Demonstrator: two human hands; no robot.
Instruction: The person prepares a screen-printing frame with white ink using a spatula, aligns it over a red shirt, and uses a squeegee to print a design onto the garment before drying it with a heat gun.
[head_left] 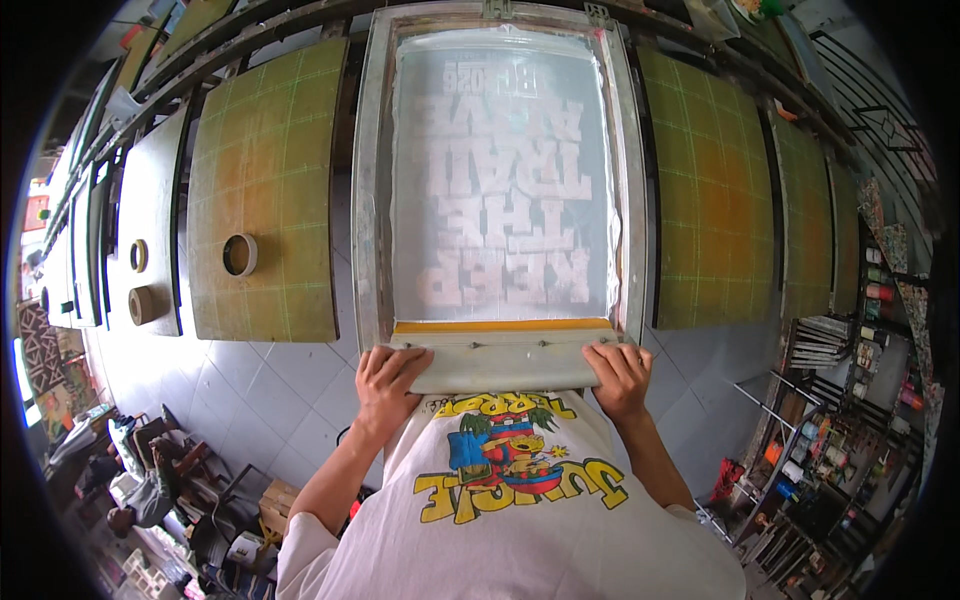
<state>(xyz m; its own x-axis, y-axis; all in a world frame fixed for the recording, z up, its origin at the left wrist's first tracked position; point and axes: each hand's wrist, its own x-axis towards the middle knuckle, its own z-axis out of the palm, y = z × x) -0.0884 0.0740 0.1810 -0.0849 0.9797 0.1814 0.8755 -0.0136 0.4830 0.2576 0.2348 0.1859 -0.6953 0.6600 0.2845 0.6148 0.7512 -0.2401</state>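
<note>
L hand & R hand grip the scraper tight. Press evenly w/ both, yellow edge flat on screen.

Squeegee at near end of screen; tape roll on left board.

Glossy pale tiled floor, cluttered shelves at right, dark metal grille beyond.
</note>
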